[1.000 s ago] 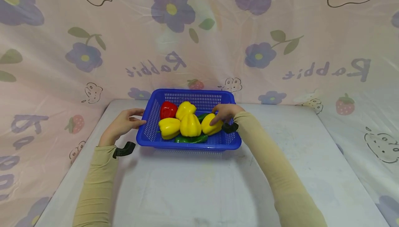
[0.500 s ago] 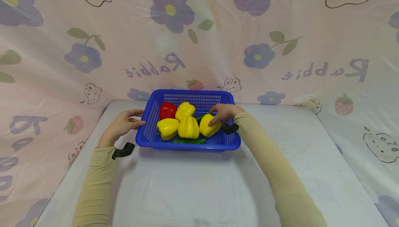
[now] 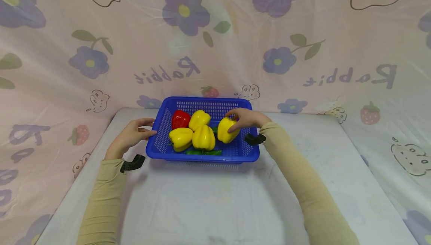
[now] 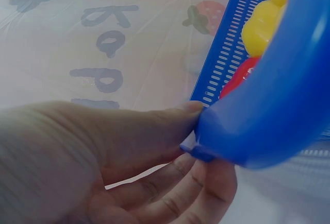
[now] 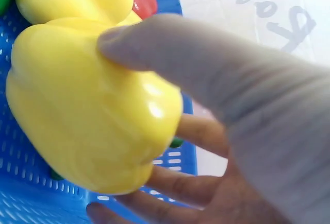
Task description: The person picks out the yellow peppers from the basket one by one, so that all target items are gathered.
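Observation:
A blue plastic basket (image 3: 202, 159) with slotted walls stands on the table. My left hand (image 3: 130, 136) grips its left rim; the left wrist view shows the thumb on one side of the rim (image 4: 242, 136) and curled fingers on the other. With thumb and fingers around it, my right hand (image 3: 248, 118) holds a yellow bell pepper (image 3: 227, 132) in the right part of the basket, its far side hidden. To its left lie more yellow bell peppers (image 3: 204, 138) and a red bell pepper (image 3: 180, 119). Green peppers (image 3: 203, 152) show partly beneath them.
The basket rests near the back of a white table (image 3: 202, 200). Behind and beside the table hangs a pink cloth (image 3: 229, 50) printed with flowers and lettering. Each wrist carries a black mount (image 3: 133, 162) over a beige sleeve (image 3: 104, 204).
My right hand has lifted the yellow bell pepper slightly and drawn it away from the middle one, tilting it more upright. My left hand has stayed at the basket rim.

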`<act>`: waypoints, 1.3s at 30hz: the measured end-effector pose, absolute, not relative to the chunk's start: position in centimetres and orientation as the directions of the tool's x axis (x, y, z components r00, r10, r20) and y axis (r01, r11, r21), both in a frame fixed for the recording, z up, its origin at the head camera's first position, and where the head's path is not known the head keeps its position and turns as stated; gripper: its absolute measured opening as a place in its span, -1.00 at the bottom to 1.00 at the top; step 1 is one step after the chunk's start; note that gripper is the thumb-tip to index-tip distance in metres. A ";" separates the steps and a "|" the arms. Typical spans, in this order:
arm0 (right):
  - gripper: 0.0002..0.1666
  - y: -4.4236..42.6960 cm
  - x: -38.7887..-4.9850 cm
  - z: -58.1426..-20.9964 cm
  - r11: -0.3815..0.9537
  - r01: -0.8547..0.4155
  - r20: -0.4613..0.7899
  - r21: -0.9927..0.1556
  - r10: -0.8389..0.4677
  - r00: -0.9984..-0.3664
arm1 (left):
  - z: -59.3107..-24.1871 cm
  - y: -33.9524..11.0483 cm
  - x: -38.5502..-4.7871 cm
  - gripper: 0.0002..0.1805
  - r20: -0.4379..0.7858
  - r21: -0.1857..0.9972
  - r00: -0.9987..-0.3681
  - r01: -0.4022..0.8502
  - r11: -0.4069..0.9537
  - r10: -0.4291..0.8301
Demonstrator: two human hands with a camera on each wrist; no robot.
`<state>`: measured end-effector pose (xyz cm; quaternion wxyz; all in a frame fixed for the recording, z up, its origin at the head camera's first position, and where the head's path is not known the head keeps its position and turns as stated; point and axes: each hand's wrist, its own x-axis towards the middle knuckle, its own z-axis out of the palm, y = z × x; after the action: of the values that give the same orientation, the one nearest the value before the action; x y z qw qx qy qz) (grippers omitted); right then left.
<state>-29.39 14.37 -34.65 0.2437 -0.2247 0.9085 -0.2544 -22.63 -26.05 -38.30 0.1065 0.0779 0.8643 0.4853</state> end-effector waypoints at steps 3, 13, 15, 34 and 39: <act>-0.21 15.0 -29.1 -34.4 0.748 -0.306 -0.283 -0.589 -0.546 -0.788 | -38.3 -26.0 -22.6 -0.35 -0.106 0.868 -0.963 0.031 0.495 0.246; -0.22 17.2 -28.4 -34.0 0.647 -0.277 -0.160 -0.710 -0.531 -0.832 | -38.5 -26.0 -22.8 -0.33 -0.112 0.892 -0.958 0.019 0.451 0.263; -0.19 17.6 -28.4 -34.0 0.632 -0.289 -0.142 -0.719 -0.540 -0.830 | -38.5 -26.0 -22.8 -0.33 -0.112 0.891 -0.958 0.020 0.453 0.263; -0.24 20.5 -27.3 -32.8 0.594 -0.274 -0.075 -0.757 -0.495 -0.865 | -38.4 -25.8 -22.6 -0.32 -0.122 0.888 -0.960 0.008 0.460 0.252; -0.21 21.6 -27.2 -32.8 0.543 -0.218 -0.072 -0.811 -0.463 -0.884 | -38.7 -26.2 -22.6 -0.33 -0.112 0.889 -0.962 0.015 0.458 0.249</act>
<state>-27.17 21.62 -32.77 0.1402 -0.1964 0.8670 -0.4360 -22.55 -26.19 -38.73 0.1136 0.0780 0.8461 0.5149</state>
